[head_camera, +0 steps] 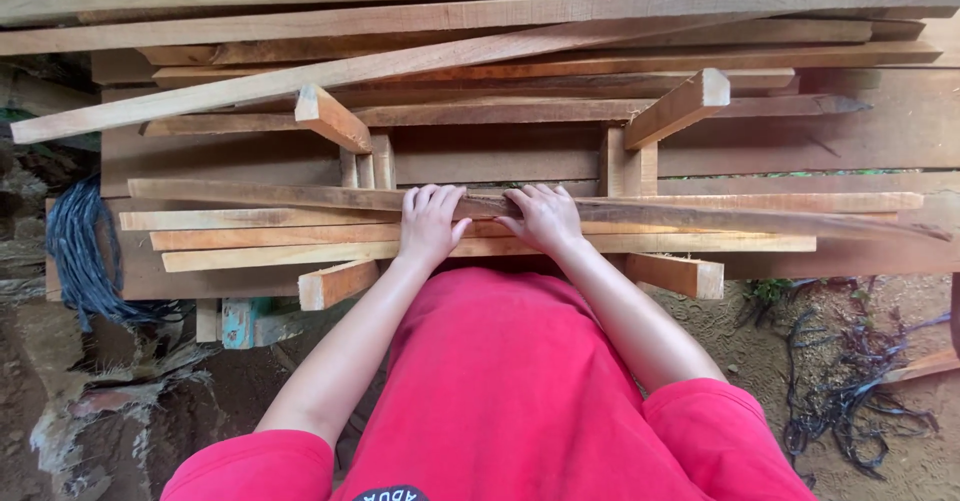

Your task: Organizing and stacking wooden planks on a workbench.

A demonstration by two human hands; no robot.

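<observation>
Hands first: I see my left hand (428, 223) and right hand (545, 216) side by side, palms down, fingers curled over the far edge of a long thin wooden strip (300, 196), both gripping it. That strip is the top one of a small bundle of slats (270, 245) lying crosswise on a wooden rack (338, 283), whose short arms stick out toward me at left and right. Beyond it, a bigger pile of planks (480, 11) fills the upper view. A coil of dark blue cord (80, 251) hangs left of the rack; tangled dark strands (850, 381) lie on the dirt ground (900, 461) at right. I see no containers anywhere.
</observation>
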